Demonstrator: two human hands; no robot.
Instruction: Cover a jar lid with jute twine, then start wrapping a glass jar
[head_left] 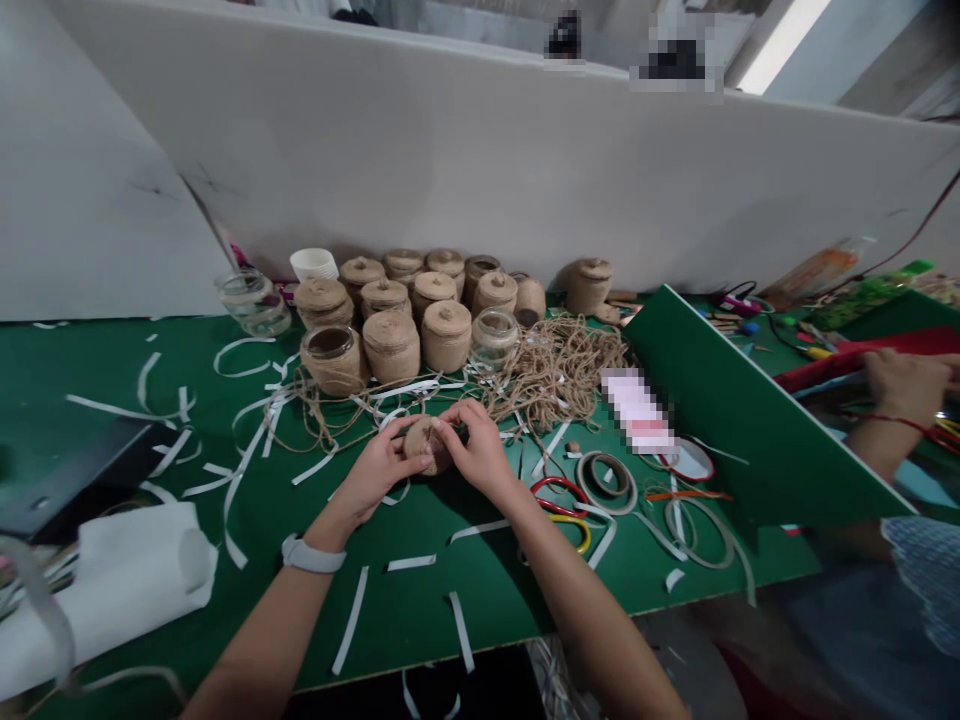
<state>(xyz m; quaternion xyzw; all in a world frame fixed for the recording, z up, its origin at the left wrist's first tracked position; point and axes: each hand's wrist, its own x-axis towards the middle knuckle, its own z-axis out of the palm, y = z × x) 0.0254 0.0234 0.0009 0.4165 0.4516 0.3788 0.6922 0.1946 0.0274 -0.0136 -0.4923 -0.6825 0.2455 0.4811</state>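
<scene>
Pinching a burlap-looking round piece (421,447) with left hand (377,467) and right hand (478,448), front-left of the twine heap (562,372); wrapped jars (392,348) crammed left, green board (757,420) kinda walling off its right.

The worktop (277,610) is coloured a solid green, matched by the divider (739,420), which is edged in white. The jars (447,340) are covered in tan, lined by fine bands of the same shade, and tan is also shown by the lid (421,446) and the twine (559,370). White is seen on the strips (461,632), the cup (313,265) and the paper roll (142,560). The scissor handles are coloured red on one pair (559,484) and yellow on another (584,536). The strap (313,556) is tinted pale grey; the sleeve (928,570) is mottled in blue and white.
</scene>
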